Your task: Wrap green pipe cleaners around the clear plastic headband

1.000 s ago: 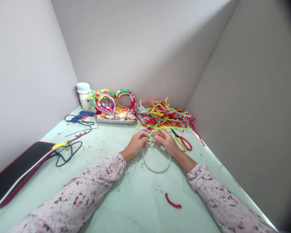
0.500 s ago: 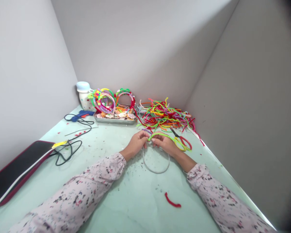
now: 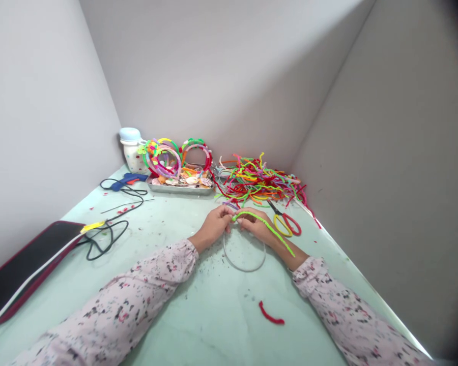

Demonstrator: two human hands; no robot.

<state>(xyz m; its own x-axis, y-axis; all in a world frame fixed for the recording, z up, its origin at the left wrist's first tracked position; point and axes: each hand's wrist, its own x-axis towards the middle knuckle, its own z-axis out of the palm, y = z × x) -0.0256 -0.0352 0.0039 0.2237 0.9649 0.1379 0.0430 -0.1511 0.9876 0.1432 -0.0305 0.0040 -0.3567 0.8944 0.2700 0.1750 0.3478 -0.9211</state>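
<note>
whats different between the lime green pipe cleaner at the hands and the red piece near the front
The lime green pipe cleaner looks much longer than the short red piece. One end of the green one is at the fingertips of the left hand and right hand; the red piece lies untouched on the table. Both look fuzzy and bend in a curve.
</note>
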